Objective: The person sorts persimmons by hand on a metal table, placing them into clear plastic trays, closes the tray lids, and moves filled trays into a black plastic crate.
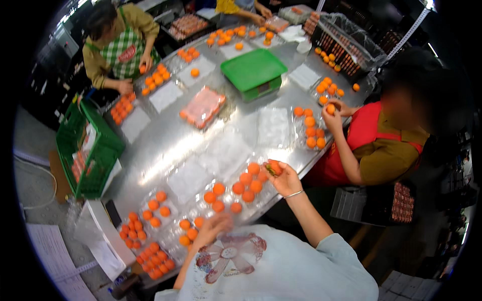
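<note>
Bright light is reflected by the large metal work table point(165, 143), at which co-workers are also seen, beyond the hands and to their right. Between the thumb and fingertips of the right hand point(286, 181), an orange fruit point(274, 168) is pinched, with a green patch showing on it. Just to the left of that hand, a cluster of fruits point(246, 179) is set in clear plastic. The left hand point(215, 227) is blurred, near another group of fruits point(188, 234) to its left; whether it is spread or closed on anything cannot be told. Farther ahead of both hands, white sheets point(273, 128) and a wrapped pack point(203, 106) are laid out.

For good handling, the pinch is probably best kept light, as the skin could be bruised or dented. The green part should be kept clear of the fingertips so that it is not torn, and neighbouring fruits should not be knocked by the wrist.
</note>
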Demonstrator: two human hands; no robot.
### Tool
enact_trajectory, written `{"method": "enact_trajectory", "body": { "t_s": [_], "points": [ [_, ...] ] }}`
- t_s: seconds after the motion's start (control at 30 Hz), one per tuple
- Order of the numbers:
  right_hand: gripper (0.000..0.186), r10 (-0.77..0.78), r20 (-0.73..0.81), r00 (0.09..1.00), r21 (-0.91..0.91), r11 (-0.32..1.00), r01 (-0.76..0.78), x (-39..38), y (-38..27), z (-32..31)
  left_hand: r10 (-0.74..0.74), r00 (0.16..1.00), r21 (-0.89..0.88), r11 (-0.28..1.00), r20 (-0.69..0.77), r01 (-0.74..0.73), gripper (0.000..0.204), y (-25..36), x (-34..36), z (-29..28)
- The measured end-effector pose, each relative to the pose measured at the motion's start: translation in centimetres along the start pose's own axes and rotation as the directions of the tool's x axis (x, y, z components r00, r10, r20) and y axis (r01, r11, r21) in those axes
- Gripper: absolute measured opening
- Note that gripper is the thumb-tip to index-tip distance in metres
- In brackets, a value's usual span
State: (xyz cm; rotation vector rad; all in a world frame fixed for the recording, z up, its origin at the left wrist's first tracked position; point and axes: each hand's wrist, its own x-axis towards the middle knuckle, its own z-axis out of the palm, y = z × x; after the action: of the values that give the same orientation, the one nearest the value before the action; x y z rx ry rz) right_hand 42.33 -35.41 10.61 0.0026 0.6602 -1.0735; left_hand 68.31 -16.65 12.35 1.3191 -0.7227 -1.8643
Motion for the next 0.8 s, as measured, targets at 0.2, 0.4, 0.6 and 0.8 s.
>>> {"method": "enact_trajectory", "body": {
  "t_s": [0.2,0.4,0.6,0.8],
  "points": [
    [0.034,-0.601,0.354,0.717,0.232,0.799,0.555,15.0,-28.1,13.5,-0.057,0.998,0.079,0.995,-0.019,0.058,0.039,0.9,3.6,0.0],
    [0.025,-0.656,0.587,0.475,-0.316,0.355,0.88,26.1,-44.7,14.9,-0.017,0.991,0.153,0.988,0.133,-0.003,0.037,1.7,6.7,0.7],
    [0.035,-0.161,0.212,0.964,-0.715,0.647,0.265,19.1,-10.0,8.5,-0.005,0.997,0.243,0.97,-0.073,0.022,0.04,0.5,5.0,-1.1],
    [0.038,-0.201,0.518,0.832,-0.85,-0.23,0.474,10.9,-4.0,-2.3,-0.035,0.953,0.242,0.964,-0.302,0.112,0.023,1.4,5.3,-0.2]
  ]
}}
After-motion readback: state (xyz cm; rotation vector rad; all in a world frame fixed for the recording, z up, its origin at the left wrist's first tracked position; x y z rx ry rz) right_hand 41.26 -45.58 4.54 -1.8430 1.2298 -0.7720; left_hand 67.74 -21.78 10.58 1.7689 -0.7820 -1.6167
